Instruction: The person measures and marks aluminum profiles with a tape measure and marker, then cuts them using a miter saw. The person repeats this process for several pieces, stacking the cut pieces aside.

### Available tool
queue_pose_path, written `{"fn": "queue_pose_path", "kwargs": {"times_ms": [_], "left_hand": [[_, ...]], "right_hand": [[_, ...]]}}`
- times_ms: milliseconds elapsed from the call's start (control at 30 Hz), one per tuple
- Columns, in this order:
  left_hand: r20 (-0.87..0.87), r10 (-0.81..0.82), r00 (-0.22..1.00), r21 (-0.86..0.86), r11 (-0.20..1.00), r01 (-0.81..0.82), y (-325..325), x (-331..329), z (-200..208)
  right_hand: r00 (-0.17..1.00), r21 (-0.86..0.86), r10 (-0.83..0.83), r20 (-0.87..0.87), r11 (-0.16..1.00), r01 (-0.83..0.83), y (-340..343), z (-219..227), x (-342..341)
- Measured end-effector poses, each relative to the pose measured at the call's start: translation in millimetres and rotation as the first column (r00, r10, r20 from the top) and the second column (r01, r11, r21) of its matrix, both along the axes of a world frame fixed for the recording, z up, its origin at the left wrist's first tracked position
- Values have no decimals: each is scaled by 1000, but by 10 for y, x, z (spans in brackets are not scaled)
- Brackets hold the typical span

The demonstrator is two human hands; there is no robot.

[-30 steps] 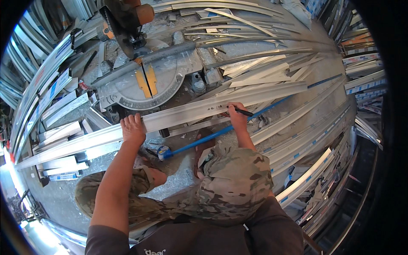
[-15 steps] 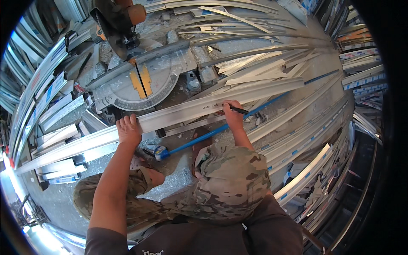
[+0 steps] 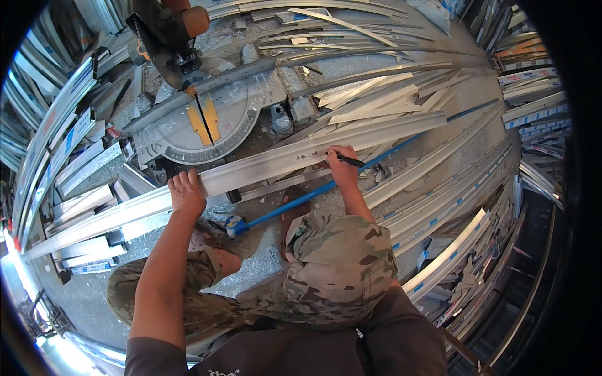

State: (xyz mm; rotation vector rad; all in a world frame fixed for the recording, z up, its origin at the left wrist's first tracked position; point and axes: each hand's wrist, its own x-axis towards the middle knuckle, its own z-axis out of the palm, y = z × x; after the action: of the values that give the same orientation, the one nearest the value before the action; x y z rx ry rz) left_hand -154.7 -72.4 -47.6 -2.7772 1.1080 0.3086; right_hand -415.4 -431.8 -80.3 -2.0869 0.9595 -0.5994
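Note:
A long silvery metal profile (image 3: 266,166) lies slantwise in front of me, its right end higher in the view. My left hand (image 3: 187,192) is closed over it near the middle, fingers curled across the far edge. In my right hand (image 3: 343,164) is a black marker pen (image 3: 351,160), held against the profile to the right, beside some dark handwritten marks on its face. Just beyond the profile stands a mitre saw (image 3: 169,41), its blade head raised above a round grey base with a yellow insert (image 3: 204,119).
A blue-handled tool (image 3: 235,225) or strip runs under the profile by my feet. Metal offcuts (image 3: 370,100) lie scattered at the back right. Bundles of long profiles line the right (image 3: 451,200) and left (image 3: 63,156). Metal shavings cover the floor around my feet.
The view has shifted slightly. My left hand keeps its hold on the profile, and my right hand with the marker pen stays by the written marks, barely moved.

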Motion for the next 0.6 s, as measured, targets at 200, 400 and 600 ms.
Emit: {"fn": "queue_pose_path", "kwargs": {"times_ms": [200, 400, 600], "left_hand": [[8, -1, 1000, -22, 1000, 1, 3, -1, 0], [3, 5, 1000, -13, 1000, -5, 10, -7, 7], [-19, 22, 1000, 15, 1000, -22, 4, 10, -8]], "right_hand": [[1000, -52, 6, -24, 999, -7, 10, 34, 29], [1000, -48, -21, -19, 999, 20, 49, 97, 72], [999, -115, 2, -50, 993, -8, 22, 123, 85]]}}
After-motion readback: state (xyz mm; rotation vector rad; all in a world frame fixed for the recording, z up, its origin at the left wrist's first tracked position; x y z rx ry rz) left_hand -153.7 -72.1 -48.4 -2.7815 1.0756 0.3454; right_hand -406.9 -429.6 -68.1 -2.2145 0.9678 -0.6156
